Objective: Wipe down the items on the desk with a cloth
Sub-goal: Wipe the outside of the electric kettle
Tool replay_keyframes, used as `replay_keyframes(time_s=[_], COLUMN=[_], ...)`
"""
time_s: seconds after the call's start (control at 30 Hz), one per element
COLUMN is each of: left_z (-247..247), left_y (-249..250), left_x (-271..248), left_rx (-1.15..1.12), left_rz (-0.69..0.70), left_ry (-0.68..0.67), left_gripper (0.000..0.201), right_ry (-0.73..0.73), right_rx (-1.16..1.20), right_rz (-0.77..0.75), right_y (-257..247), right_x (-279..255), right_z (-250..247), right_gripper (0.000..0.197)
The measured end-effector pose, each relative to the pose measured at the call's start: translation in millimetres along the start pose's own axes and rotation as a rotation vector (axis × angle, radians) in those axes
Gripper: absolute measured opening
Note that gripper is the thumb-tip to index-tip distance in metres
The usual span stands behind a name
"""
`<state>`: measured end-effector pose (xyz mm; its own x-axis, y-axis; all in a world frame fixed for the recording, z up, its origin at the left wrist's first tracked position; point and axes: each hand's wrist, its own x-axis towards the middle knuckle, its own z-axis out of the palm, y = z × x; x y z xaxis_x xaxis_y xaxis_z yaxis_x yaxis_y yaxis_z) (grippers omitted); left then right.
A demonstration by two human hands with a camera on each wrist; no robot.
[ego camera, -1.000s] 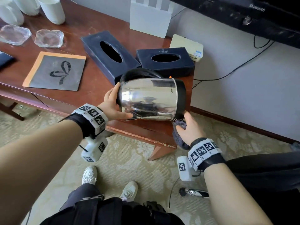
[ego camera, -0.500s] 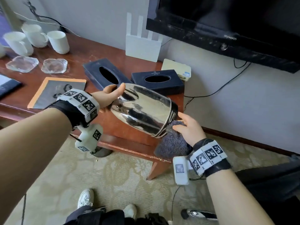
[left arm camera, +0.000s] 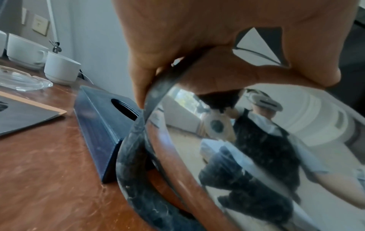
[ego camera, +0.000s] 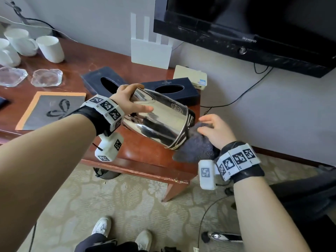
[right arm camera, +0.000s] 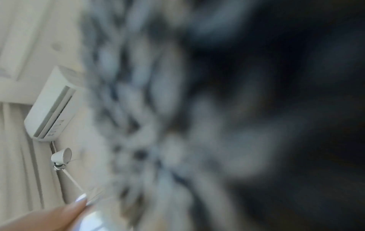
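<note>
A shiny steel kettle [ego camera: 160, 120] is held tilted on its side above the right end of the wooden desk [ego camera: 141, 157], base toward the right. My left hand [ego camera: 127, 100] grips its top end, thumb along the steel side; in the left wrist view the fingers [left arm camera: 217, 39] curl over the dark rim of the kettle [left arm camera: 256, 148]. My right hand [ego camera: 214, 131] holds a grey fluffy cloth [ego camera: 196, 148] against the kettle's black base. The right wrist view is mostly a blur of cloth [right arm camera: 177, 109].
Two dark tissue boxes [ego camera: 101, 82] [ego camera: 172, 91], a cream box [ego camera: 190, 75], a white router [ego camera: 151, 53], a mat [ego camera: 51, 110], glass dishes [ego camera: 47, 78] and white cups [ego camera: 51, 49] sit on the desk. A television [ego camera: 254, 30] hangs above right. Cables trail on the carpet [ego camera: 127, 206].
The kettle has tilted further, top toward the left and base lowered to the right. My left hand shifted onto the top end. My right hand with the cloth stays at the base.
</note>
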<state>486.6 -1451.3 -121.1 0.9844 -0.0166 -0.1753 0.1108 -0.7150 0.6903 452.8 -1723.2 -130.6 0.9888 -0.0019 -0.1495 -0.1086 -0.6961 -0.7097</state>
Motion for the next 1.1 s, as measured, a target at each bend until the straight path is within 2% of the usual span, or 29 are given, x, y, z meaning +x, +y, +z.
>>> replay_keyframes(time_s=[0.07,0.13,0.2,0.27,0.37,0.43,0.67,0.73,0.83,0.87,0.97,1.1], left_z=[0.4,2.4,4.2,5.4,6.2,7.5,7.0,7.4,8.2,7.9,8.1,10.0], left_y=[-0.9,-3.4,-4.6,-4.6,-0.9,0.7,3.9,4.3,3.7,4.5,5.7,5.0], left_x=[2.2,2.4,2.5,3.6,6.6,9.3,12.4,12.1,11.1,10.6,10.4,12.7], left_rx=[-0.012,-0.021,-0.039,-0.059,-0.062,-0.064,-0.066,-0.062,-0.055,-0.056,-0.062,-0.048], left_rz=[-0.003,0.008,0.009,-0.007,-0.046,-0.054,-0.083,-0.09,-0.106,-0.113,-0.127,-0.118], left_ry=[0.012,0.032,0.048,0.056,0.052,0.06,0.056,0.053,0.054,0.053,0.063,0.081], left_gripper=[0.078,0.076,0.075,0.077,0.088,0.087,0.093,0.093,0.095,0.097,0.099,0.089], right_ry=[0.254,0.391,0.327,0.225,0.232,0.226,0.131,0.17,0.346,0.352,0.209,0.175], right_rx=[0.003,-0.025,-0.081,-0.122,-0.135,-0.17,-0.241,-0.199,-0.09,-0.07,-0.198,-0.309], right_rz=[-0.037,-0.131,-0.181,-0.168,-0.268,-0.353,-0.48,-0.506,-0.406,-0.351,-0.292,-0.408], right_y=[-3.2,-11.2,-19.0,-18.1,-11.0,-3.8,22.9,16.1,-2.8,-9.9,-20.7,-4.7], right_x=[5.0,13.1,23.4,30.3,26.9,16.1,-20.0,-14.4,10.0,19.9,36.3,13.2], right_z=[-11.7,-14.6,-3.2,15.7,28.2,28.9,26.4,14.0,-1.5,-2.2,12.9,28.2], right_gripper=[0.024,0.023,0.022,0.022,0.021,0.02,0.019,0.016,0.015,0.016,0.021,0.023])
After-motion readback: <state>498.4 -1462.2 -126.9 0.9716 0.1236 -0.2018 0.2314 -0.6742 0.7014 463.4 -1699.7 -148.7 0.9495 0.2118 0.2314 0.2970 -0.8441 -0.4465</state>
